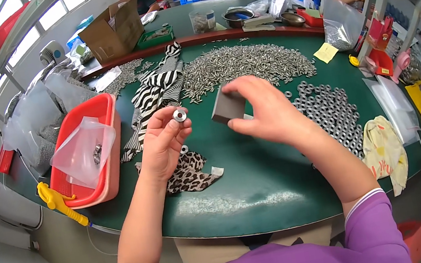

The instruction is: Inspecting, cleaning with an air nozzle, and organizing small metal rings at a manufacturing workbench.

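1 metal ring (179, 115) in L hand (164, 139), thumb & fingertips closed on it, above green table (264, 178). R hand (268, 110): thumb & fingers spread wide, holding gray block (227, 107); can't tell if block touches table. More rings (329, 119) by R forearm; pin heap (243, 63) beyond; leopard cloth (190, 175) nr L wrist.
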The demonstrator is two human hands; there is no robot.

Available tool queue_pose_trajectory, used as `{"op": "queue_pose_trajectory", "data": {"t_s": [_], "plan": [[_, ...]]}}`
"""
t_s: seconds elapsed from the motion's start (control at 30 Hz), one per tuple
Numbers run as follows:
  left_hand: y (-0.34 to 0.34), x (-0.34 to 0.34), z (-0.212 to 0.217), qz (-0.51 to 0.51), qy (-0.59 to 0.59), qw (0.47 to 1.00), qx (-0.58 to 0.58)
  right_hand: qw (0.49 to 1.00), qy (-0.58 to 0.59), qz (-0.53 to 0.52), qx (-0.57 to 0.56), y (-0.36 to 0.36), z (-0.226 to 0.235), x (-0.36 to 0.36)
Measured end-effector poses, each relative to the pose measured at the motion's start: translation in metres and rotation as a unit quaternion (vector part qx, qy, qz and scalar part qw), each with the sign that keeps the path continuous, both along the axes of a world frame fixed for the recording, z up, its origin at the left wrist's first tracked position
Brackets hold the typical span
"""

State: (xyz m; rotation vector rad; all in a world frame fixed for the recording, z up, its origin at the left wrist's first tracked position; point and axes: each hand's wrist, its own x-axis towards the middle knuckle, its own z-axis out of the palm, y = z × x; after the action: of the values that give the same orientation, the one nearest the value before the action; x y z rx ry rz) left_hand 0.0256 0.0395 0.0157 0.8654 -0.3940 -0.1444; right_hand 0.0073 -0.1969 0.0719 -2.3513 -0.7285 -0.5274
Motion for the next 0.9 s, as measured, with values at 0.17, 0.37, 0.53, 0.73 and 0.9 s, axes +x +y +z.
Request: {"op": "queue_pose_trajectory", "data": {"t_s": [0.17, 0.37, 0.53, 0.73, 0.9], "plan": [[-0.013, -0.006, -0.007, -0.017, 0.032, 0.999, 0.003, 0.99, -0.054, 0.073, 0.105, 0.005, -0.001, 0.003], [-0.014, -0.008, -0.02, -0.051, 0.056, 0.997, 0.023, 0.99, -0.098, 0.094, 0.029, 0.021, 0.0, -0.019], [-0.023, -0.009, -0.017, -0.044, 0.089, 0.995, 0.026, 0.989, -0.11, 0.076, 0.056, 0.017, -0.008, -0.011], [-0.021, -0.013, -0.015, -0.053, 0.072, 0.996, -0.016, 0.99, -0.11, -0.031, 0.084, 0.01, -0.009, 0.005], [-0.02, -0.012, -0.018, -0.035, 0.07, 0.997, -0.027, 0.992, -0.087, 0.038, 0.085, 0.013, -0.012, -0.003]]}}
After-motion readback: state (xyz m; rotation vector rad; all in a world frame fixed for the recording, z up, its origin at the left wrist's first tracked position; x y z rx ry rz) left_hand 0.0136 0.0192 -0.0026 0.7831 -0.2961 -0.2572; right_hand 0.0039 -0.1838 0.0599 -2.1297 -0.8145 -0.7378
